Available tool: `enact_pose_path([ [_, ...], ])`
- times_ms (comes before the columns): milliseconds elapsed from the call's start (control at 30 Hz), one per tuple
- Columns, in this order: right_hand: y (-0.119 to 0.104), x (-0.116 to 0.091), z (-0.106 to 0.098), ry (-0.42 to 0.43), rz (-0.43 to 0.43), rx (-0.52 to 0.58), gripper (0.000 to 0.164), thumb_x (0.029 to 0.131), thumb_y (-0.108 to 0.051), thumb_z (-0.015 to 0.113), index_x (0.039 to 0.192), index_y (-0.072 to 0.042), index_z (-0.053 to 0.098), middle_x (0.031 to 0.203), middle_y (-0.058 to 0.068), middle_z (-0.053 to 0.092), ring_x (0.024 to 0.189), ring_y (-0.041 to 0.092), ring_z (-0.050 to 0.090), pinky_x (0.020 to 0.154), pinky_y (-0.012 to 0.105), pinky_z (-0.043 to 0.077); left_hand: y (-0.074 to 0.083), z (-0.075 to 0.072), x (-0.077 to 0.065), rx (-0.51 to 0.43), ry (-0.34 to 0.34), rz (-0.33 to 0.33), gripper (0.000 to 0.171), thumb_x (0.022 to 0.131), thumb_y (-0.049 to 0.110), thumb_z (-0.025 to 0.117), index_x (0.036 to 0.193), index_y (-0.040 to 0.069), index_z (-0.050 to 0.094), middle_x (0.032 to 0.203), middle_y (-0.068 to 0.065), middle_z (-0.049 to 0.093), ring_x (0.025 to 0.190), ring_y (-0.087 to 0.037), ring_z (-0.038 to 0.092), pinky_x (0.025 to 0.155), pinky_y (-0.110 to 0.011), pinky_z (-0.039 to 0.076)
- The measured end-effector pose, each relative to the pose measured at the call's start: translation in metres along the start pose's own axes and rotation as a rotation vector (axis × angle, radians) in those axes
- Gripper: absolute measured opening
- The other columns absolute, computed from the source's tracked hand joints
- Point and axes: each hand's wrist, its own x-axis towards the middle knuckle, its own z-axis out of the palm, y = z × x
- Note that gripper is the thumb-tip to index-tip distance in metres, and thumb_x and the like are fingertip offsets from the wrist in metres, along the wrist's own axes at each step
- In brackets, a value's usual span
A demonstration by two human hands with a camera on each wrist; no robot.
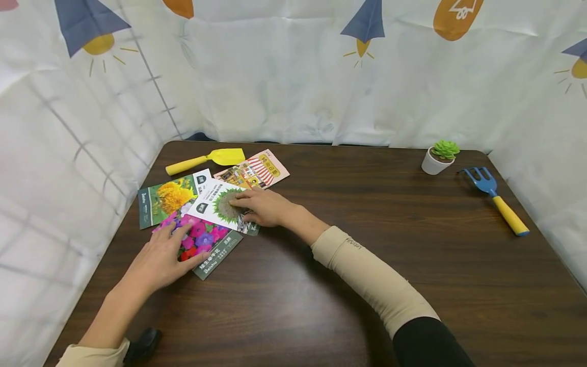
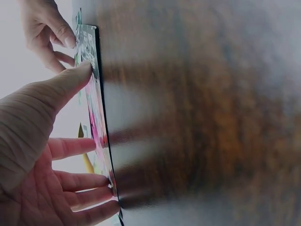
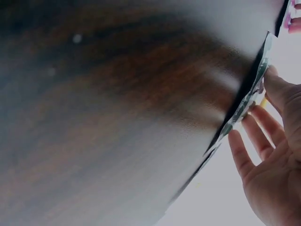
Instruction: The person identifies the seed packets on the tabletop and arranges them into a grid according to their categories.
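Observation:
Several flower seed packets lie overlapping at the table's left. My left hand [image 1: 158, 258] spreads over the pink-and-purple flower packet [image 1: 208, 238], its fingers and thumb extended at the packet's edges. In the left wrist view the thumb [image 2: 70, 84] touches the packet's dark end. My right hand [image 1: 266, 206] rests its fingertips on the white packet [image 1: 213, 200] with a green-fringed round flower. That packet partly covers the pink one. Behind them lie a yellow-flower packet [image 1: 158, 201] and a pink packet with red stripes [image 1: 270, 171], both partly covered.
A yellow hand trowel [image 1: 202, 161] lies behind the packets. At the back right stands a small white-potted succulent [image 1: 438, 159], and beside it lies a blue hand fork [image 1: 497, 200] with a yellow handle. A dark object [image 1: 144, 345] sits by the left sleeve. White printed curtains surround the table.

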Motion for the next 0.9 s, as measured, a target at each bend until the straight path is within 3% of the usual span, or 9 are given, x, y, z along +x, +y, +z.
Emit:
enact_pose_path([
  [433, -0.015, -0.011, -0.001, 0.009, 0.082, -0.101, 0.068, 0.100, -0.044, 0.064, 0.160, -0.024, 0.038, 0.158, 0.004, 0.041, 0.146, 0.024, 0.036, 0.114, 0.042, 0.041, 0.000, 0.000, -0.002, 0.001, -0.023, -0.031, 0.103, 0.083, 0.068, 0.071, 0.152, -0.001, 0.041, 0.153, -0.043, 0.027, 0.136, -0.067, 0.026, 0.103, -0.080, 0.029],
  [900, -0.019, -0.034, -0.003, 0.001, 0.114, -0.102, 0.086, 0.094, -0.052, 0.068, 0.162, -0.020, 0.028, 0.165, 0.011, 0.029, 0.151, 0.027, 0.028, 0.115, 0.048, 0.039, 0.002, -0.002, -0.009, -0.019, -0.012, -0.029, 0.100, 0.083, 0.066, 0.072, 0.151, -0.002, 0.043, 0.152, -0.044, 0.028, 0.133, -0.072, 0.027, 0.102, -0.082, 0.029],
])
